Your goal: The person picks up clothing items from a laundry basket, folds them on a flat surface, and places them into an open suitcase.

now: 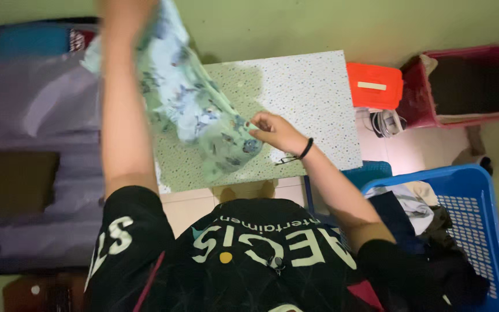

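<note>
Clearly the left hand point(123, 14) grips the garment point(194, 101) high, closed on its top; the right hand point(272, 130) pinches its lower edge above the surface point(313, 92); keeping the cloth taut would help it lie flat.

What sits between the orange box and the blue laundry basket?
In the head view, a clothes iron on pale floor tiles lies between the orange box and blue basket.

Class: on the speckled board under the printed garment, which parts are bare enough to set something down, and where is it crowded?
Bare: the speckled board's far right stretch, between the printed garment and the orange box. Crowded: its left half under the garment, and where the right hand pinches the hem. The blue basket holds clothes.
</note>
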